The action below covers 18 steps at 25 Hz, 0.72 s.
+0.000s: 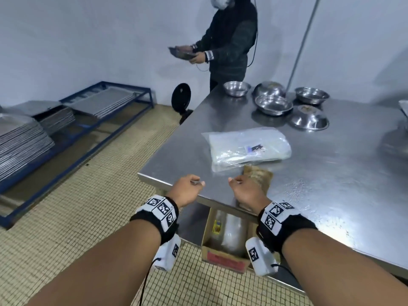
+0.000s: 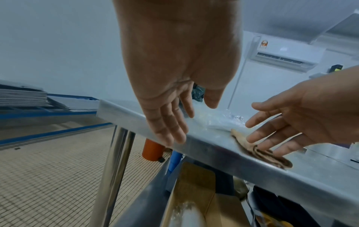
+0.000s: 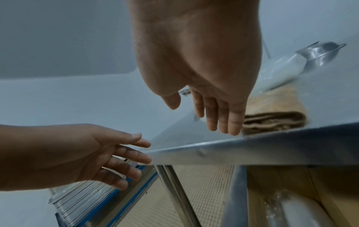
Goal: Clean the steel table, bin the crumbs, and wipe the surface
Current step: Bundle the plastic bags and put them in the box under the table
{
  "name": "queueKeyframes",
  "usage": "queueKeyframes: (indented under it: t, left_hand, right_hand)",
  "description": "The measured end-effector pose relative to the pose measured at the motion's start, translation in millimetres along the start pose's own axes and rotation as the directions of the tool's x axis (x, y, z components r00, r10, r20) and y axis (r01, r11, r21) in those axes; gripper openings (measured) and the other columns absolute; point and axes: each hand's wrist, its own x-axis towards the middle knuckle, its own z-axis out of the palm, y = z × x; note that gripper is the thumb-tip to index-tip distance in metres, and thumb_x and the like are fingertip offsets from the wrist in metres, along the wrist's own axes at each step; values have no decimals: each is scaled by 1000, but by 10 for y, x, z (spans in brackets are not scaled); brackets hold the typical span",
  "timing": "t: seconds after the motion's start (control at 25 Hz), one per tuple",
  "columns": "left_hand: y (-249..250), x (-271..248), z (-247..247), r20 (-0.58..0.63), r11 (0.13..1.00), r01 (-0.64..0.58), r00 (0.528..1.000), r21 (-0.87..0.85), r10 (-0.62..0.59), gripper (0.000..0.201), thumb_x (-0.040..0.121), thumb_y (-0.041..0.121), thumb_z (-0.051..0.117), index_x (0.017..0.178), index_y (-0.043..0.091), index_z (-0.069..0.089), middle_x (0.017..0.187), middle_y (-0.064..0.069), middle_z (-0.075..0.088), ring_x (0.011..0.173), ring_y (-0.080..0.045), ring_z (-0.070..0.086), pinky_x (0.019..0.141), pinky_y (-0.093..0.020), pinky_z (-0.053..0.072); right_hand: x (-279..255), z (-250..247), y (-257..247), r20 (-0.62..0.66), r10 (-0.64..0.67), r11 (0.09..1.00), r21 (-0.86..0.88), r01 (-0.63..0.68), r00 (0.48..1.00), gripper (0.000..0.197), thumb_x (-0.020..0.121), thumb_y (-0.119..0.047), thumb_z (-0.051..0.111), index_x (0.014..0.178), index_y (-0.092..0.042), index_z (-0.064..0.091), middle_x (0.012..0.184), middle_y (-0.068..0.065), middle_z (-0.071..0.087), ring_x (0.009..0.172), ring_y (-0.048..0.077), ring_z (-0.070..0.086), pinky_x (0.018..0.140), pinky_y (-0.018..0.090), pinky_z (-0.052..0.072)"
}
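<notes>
Steel tabletop (image 1: 309, 173) is approached at its near edge by the left hand (image 1: 186, 189) and right hand (image 1: 245, 191), both spread and empty, while the folded brown cloth (image 1: 258, 175) beside the right fingers, judged soft and light, is best pinched at its fold.

- Pale bare walls (image 1: 99, 36) surround me.
- Small beige floor tiles (image 1: 72, 217) run underfoot.
- A blue metal rack (image 1: 106, 120) against the wall holds stacked trays (image 1: 19, 140).
- An air conditioner (image 2: 281, 59) hangs high.
</notes>
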Motion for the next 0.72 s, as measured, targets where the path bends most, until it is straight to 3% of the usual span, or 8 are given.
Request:
queueKeyframes:
  t: [0.24, 0.44, 0.72]
  left_hand:
    - [607, 737, -23, 7, 992, -103, 995, 77, 103, 41, 96, 38, 56, 129, 14, 57, 123, -3, 62, 107, -25, 64, 99, -38, 48]
    - [1154, 1477, -91, 9, 987, -148, 989, 66, 148, 39, 95, 37, 57, 127, 13, 57, 116, -5, 64, 98, -25, 65, 96, -36, 49]
    - [1524, 2418, -96, 74, 979, -200, 978, 43, 196, 38, 96, 33, 59, 127, 12, 57, 120, -7, 62, 105, -25, 62, 95, -34, 47]
  right_hand:
    - [629, -523, -140, -81, 6, 996, 91, 2, 997, 56, 99, -44, 41, 140, -6, 42, 145, 12, 46, 133, 30, 43, 106, 33, 31]
    - [1312, -998, -289, -142, 65, 972, 234, -30, 988, 56, 98, -42, 44, 140, -4, 41, 143, 13, 46, 132, 30, 43, 108, 35, 32]
    - [2044, -1325, -360, -218, 195, 948, 293, -126, 956, 53, 98, -39, 46, 138, -5, 43, 139, 14, 49, 128, 31, 46, 106, 35, 37]
